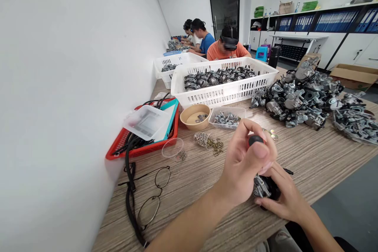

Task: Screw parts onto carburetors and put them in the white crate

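Observation:
My left hand (242, 165) is closed round a screwdriver (254, 140). Only the black and red end of its handle shows; the shaft is hidden behind my fingers. Below it, my right hand (285, 197) grips a grey metal and black mechanical part (262, 187) low over the table, partly covered by both hands. A short black piece sticks out past my right fingers. Just beyond my left hand lie several shiny round discs (274, 137). Brass-coloured screws (217, 145) spill from a small clear cup to the left of them.
A white basket (224, 96) of similar parts stands ahead, with a large pile of metal parts (298, 98) at right. Nearer are a clear tub (227, 125), a tan bowl (189, 126), a red tray (141, 150) and eyeglasses (149, 210). A person (227, 49) sits opposite.

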`<action>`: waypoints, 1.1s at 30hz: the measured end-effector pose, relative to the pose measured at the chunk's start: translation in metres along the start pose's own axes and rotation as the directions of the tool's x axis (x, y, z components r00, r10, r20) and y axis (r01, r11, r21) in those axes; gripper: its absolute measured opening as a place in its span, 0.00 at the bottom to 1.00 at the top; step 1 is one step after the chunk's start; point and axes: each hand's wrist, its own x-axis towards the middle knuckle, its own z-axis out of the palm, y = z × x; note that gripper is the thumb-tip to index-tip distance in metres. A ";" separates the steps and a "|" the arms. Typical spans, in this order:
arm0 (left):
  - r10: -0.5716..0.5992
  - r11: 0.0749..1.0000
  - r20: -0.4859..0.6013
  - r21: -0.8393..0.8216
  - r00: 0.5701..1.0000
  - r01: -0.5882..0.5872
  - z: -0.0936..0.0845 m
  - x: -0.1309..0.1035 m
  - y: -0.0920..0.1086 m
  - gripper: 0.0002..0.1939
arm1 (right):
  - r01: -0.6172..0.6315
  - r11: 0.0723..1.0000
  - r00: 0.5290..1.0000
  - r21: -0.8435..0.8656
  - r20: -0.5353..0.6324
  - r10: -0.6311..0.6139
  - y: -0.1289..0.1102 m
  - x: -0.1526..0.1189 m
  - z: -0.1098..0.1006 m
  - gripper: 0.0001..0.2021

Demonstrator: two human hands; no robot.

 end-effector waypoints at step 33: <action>0.016 0.997 -0.102 0.081 0.995 -0.008 -0.002 0.005 -0.003 0.26 | -0.058 0.991 0.998 0.118 0.019 0.056 0.004 -0.009 0.002 0.20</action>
